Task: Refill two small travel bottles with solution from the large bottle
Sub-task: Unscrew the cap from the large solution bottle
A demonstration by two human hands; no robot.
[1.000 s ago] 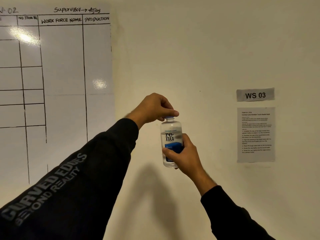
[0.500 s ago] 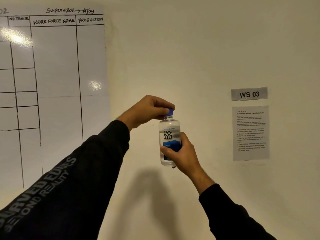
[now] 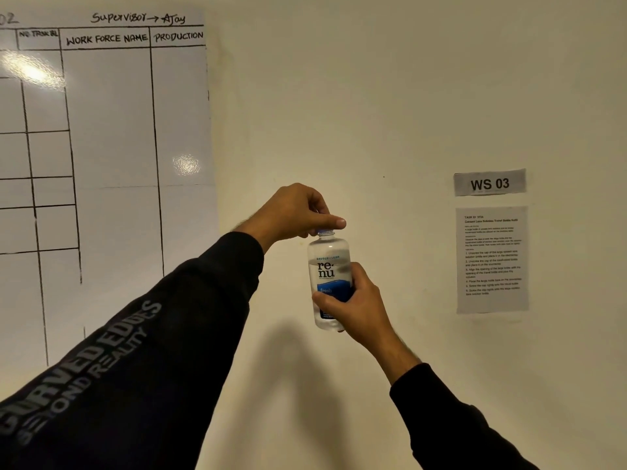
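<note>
While held upright in mid-air before the wall [image 3: 390, 96], the large bottle [image 3: 328, 266] of clear solution stands between both hands. Right hand [image 3: 356, 305] wraps its lower body over the blue label, thumb in front. Left hand [image 3: 294, 212] curls down over the blue cap [image 3: 324, 231], fingers and thumb pinching it. Whiteboard [image 3: 108, 164] at left; "WS 03" sign [image 3: 489, 182] and instruction sheet [image 3: 492, 259] at right.
</note>
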